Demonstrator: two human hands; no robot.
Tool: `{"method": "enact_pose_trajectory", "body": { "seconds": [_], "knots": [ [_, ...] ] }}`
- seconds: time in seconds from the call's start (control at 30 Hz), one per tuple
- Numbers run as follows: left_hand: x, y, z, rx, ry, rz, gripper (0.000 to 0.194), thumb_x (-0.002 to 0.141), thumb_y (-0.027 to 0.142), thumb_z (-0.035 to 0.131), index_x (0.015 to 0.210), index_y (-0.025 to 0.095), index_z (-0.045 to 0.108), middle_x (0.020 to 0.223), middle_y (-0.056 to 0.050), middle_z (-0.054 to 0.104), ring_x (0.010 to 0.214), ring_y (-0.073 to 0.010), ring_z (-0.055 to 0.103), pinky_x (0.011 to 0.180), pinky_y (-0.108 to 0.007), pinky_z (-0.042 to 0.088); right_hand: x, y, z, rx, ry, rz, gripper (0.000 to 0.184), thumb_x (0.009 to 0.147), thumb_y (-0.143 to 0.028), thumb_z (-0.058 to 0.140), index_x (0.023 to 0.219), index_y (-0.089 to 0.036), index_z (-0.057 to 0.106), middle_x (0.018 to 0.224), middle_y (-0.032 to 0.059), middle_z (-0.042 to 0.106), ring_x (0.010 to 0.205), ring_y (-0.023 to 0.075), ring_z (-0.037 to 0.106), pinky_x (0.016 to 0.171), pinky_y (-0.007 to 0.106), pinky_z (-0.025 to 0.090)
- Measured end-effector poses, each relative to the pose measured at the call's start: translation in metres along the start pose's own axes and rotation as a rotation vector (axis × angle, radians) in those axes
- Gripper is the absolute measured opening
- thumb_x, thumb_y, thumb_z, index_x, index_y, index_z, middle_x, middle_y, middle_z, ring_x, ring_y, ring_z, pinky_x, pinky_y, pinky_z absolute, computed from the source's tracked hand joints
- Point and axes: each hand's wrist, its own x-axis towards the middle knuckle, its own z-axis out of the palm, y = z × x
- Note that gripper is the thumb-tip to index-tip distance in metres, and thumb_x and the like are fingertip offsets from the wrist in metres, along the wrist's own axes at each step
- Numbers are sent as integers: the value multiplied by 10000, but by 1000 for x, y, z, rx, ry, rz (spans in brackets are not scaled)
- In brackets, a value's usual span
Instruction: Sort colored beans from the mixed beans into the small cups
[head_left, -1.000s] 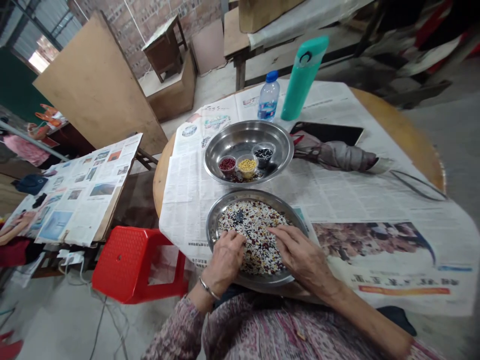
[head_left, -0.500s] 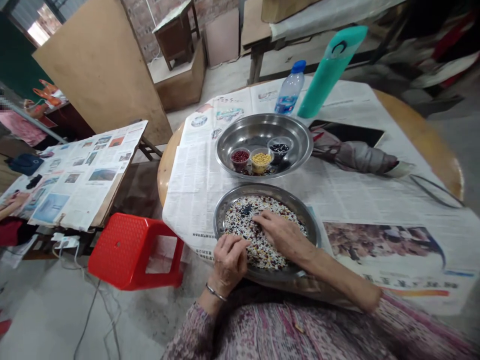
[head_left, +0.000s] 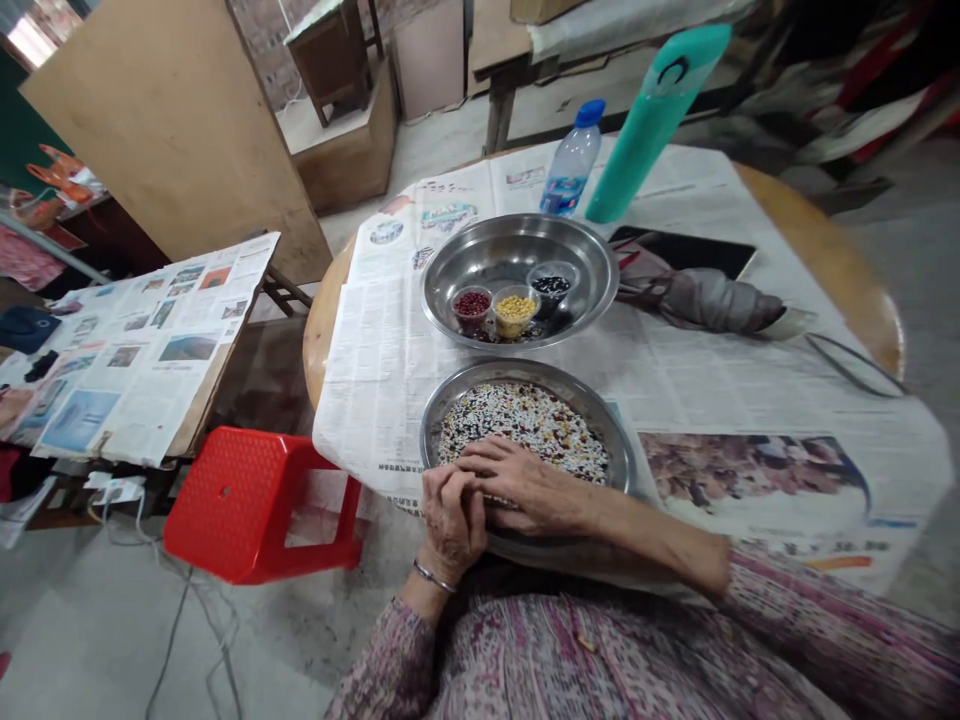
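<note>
**Both hands at the near rim of the bean tray**

Resting my left hand (head_left: 450, 515) curled, fingers together, at the near rim, I lay my right hand (head_left: 525, 485) flat across it, fingers spread on the mixed beans (head_left: 540, 420). The beans lie just ahead of both hands; the right is nearer. One tray (head_left: 622, 450) here, one tray beyond (head_left: 517, 240) with three cups (head_left: 514, 312), then two bottles (head_left: 571, 170).

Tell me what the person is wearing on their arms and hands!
Both arms wear long sleeves in a pink, purple and white speckled pattern. The left hand has a thin silver bangle at the wrist. The right hand is bare, without rings or gloves.
</note>
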Motion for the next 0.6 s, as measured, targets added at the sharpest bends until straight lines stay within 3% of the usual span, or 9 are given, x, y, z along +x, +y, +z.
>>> {"method": "enact_pose_trajectory", "body": {
  "seconds": [0.13,0.27,0.33,0.47,0.6],
  "knots": [
    [3,0,-1,-5,-29,21,251,936,137,469,1182,173,506,1024,-108,602,982,-210,580,849,-385,529,-20,18,-19,-150,-28,19,261,801,-100,561,1002,-214,683,1218,73,638,1208,256,503,1097,504,369],
    [6,0,-1,-4,-17,61,234,927,105,469,1148,158,525,990,-94,610,970,-199,575,848,-366,528,-43,51,-34,-256,258,224,222,875,-112,489,978,-185,671,1152,122,641,1120,257,567,942,444,508],
    [6,0,-1,0,-14,66,227,927,105,471,1142,149,531,990,-97,614,973,-200,573,853,-364,529,-57,56,-37,-226,287,294,239,898,-123,468,1024,-203,655,1101,99,647,1014,217,615,848,362,536],
    [5,0,0,5,-23,59,216,933,111,468,1133,149,538,985,-99,619,957,-200,576,841,-366,530,-81,33,-36,-193,31,231,136,890,-160,519,823,-217,622,801,28,643,714,164,611,643,280,477],
    [5,-1,0,-6,-26,56,215,935,116,460,1131,152,543,978,-98,618,946,-199,582,824,-366,536,-75,14,-24,-188,-37,161,134,898,-169,549,786,-206,611,784,22,649,738,156,608,688,272,455]
  ]
}}
